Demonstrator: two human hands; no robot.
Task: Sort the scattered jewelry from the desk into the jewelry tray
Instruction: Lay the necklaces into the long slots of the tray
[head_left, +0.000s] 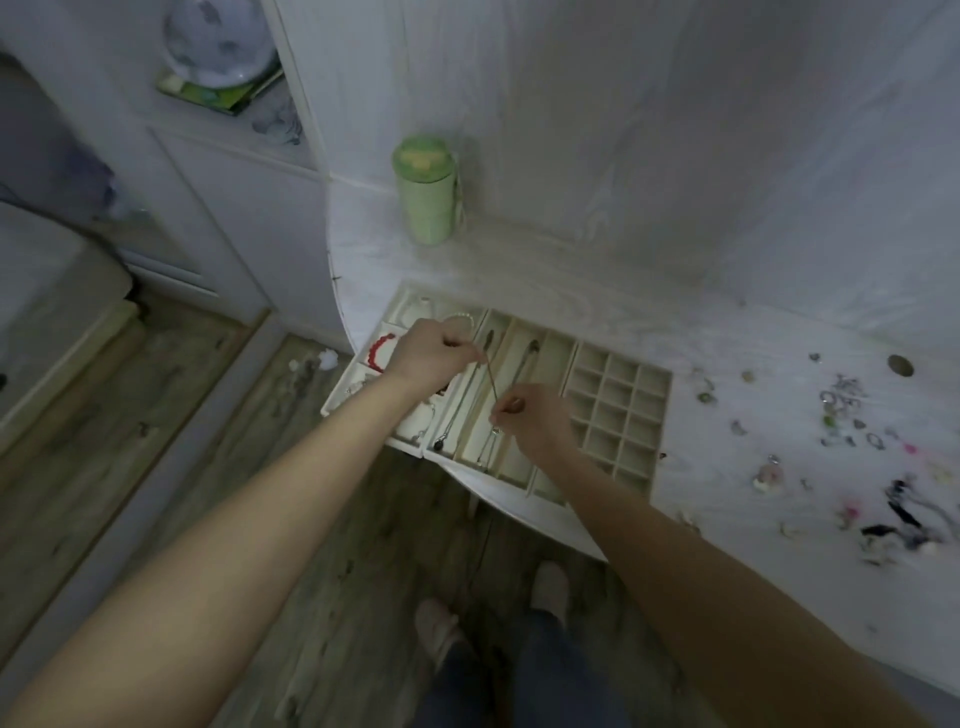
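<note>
1. Desk: pale marbled top with a curved front edge. The jewelry tray sits at its left end; the scattered jewelry lies well apart on the right side.
2. Jewelry tray: cream. Square bracelet cells on the left hold a red bead bracelet and a pearl one. Long slots run down the middle. The grid of small cells on the right looks bare.
3. Left hand: over the tray's left cells, fingers curled, thumb and forefinger pinching the far end of a thin chain.
4. Right hand: over the near part of the long slots, fingers curled, pinching the chain's near end. A small clasp or pendant seems to hang just below the fingertips.
5. Chain: stretched taut between the two hands. Its long axis runs far-left to near-right, roughly in line with the slot dividers. It hangs above the middle long slots; I cannot tell exactly which one.
6. Other necklaces already lie in neighbouring slots, one just right of the held chain.
7. Judgement: the next move likely lowers both ends together while keeping the chain parallel to its slot. The left hand sets the far end and the right hand the near end. Risk: it could drape across a divider.
</note>
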